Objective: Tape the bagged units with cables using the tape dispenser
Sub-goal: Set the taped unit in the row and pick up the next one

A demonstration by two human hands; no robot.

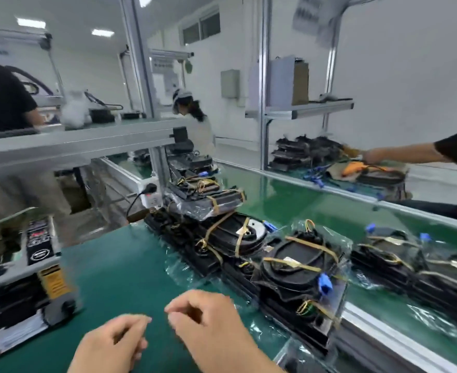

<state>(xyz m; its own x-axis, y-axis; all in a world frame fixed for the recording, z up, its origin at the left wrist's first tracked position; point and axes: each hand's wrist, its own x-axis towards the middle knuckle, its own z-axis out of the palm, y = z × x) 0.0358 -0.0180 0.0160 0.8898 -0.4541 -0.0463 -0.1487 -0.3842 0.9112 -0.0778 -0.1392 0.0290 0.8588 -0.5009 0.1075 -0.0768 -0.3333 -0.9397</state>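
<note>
Several black units in clear bags, with cables bound by tan tape, lie stacked along the far edge of the green mat. The nearest bagged unit (297,273) has a blue connector; another stack (222,238) lies behind it and a smaller one (206,200) on top. The grey tape dispenser (33,278) stands at the left edge. My left hand (114,343) and my right hand (208,327) hover close together over the mat near the front edge, fingers loosely curled. No tape or unit shows in either hand.
More bagged units (410,259) ride on the green conveyor (289,200) to the right. A person's arm (405,154) reaches in at far right by an orange tool. Other people stand at left (4,103) and at the back (192,117). A power strip (149,195) sits behind the stacks.
</note>
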